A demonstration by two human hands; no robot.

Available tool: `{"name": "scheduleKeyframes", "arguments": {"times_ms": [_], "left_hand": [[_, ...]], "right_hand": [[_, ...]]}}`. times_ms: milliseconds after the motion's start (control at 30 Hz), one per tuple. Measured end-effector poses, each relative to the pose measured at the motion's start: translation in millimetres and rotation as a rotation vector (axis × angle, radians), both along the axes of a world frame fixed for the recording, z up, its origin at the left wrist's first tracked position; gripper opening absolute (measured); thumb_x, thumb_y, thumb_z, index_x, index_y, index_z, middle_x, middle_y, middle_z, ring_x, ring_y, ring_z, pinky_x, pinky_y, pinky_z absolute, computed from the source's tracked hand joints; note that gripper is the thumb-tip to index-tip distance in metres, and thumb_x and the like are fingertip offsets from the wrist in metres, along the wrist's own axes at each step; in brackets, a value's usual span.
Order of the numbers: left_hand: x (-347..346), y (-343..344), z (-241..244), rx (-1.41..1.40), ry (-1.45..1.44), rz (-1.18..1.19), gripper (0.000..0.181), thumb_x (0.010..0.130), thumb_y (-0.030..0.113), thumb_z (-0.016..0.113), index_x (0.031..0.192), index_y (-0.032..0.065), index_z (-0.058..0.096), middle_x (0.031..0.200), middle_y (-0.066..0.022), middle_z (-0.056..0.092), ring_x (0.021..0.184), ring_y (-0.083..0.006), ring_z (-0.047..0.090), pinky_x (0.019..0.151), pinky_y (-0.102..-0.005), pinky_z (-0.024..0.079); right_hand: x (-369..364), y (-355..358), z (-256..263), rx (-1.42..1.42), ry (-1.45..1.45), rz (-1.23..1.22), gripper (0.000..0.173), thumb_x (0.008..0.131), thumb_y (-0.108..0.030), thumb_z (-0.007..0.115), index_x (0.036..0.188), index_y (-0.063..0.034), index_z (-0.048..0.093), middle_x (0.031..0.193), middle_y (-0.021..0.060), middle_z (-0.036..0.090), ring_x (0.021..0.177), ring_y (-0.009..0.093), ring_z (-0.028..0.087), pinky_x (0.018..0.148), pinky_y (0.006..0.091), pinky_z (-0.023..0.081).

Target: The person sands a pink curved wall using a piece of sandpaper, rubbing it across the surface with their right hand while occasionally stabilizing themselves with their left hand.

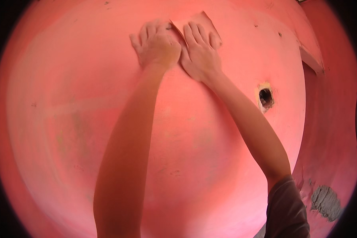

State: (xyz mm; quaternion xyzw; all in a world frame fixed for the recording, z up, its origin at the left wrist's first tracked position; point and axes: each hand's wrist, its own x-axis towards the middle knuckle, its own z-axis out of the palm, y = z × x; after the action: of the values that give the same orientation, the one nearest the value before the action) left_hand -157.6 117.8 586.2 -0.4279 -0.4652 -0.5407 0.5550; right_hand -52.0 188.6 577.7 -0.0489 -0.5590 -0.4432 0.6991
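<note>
A pink painted wall [178,128] fills the view before me. High on it, my right hand [200,53] lies with its fingers nearly straight over a thin, pinkish-brown sheet [206,22], perhaps sandpaper, pressing it against the wall. One corner and the left edge of the sheet stand slightly off the surface. Just left of it, my left hand [160,47] rests palm down on the bare wall, fingers apart, its inner side next to my right thumb. A small dark mark shows between the left fingertips and the sheet.
Right of my right forearm, a rough-edged hole [266,97] opens in the wall. Farther right are the wall's edge, a short pink ledge [311,60] and a recessed pink surface with a grey cement patch [326,203]. Small chips and faded stains mark the paint.
</note>
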Motion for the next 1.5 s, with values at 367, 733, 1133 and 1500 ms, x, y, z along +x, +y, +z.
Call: {"name": "scheduleKeyframes", "arguments": {"times_ms": [367,733,1133,1500], "left_hand": [[29.6,5.1,6.1,-0.208,-0.065,-0.047,0.048,0.085,0.019,0.048,0.133,0.0188,0.052,0.148,0.0006,0.034,0.143,-0.0179,0.019,0.117,-0.0547,0.000],[35.2,30.7,3.8,-0.069,-0.018,-0.073,0.044,0.086,0.019,0.046,0.128,0.0169,0.055,0.145,-0.0001,0.038,0.141,-0.0178,0.022,0.116,-0.0557,0.002],[32.9,41.0,8.5,0.040,-0.005,0.004,0.042,0.084,0.020,0.049,0.126,0.0168,0.057,0.138,0.0005,0.045,0.137,-0.0181,0.029,0.115,-0.0529,0.009],[31.0,25.2,9.8,-0.014,-0.028,0.018,0.043,0.086,0.020,0.051,0.129,0.0181,0.055,0.140,0.0028,0.042,0.139,-0.0166,0.026,0.117,-0.0518,0.006]], "right_hand": [[22.5,32.2,75.1,-0.182,0.022,-0.029,0.050,0.095,-0.030,0.040,0.133,0.0021,0.045,0.140,0.0147,0.044,0.129,0.028,0.038,0.102,0.0491,0.026],[124.9,91.1,100.7,-0.100,0.169,-0.169,0.043,0.092,-0.023,0.045,0.134,-0.0145,0.052,0.140,0.0067,0.048,0.127,0.029,0.042,0.104,0.0468,0.031],[83.5,71.3,104.7,-0.054,-0.131,-0.112,0.052,0.093,-0.020,0.041,0.144,-0.0224,0.040,0.138,0.0086,0.047,0.127,0.026,0.043,0.105,0.0501,0.030],[72.3,47.0,93.7,-0.098,-0.303,-0.229,0.049,0.098,-0.026,0.036,0.146,-0.0140,0.037,0.147,0.0129,0.041,0.136,0.029,0.036,0.109,0.0481,0.023]]}}
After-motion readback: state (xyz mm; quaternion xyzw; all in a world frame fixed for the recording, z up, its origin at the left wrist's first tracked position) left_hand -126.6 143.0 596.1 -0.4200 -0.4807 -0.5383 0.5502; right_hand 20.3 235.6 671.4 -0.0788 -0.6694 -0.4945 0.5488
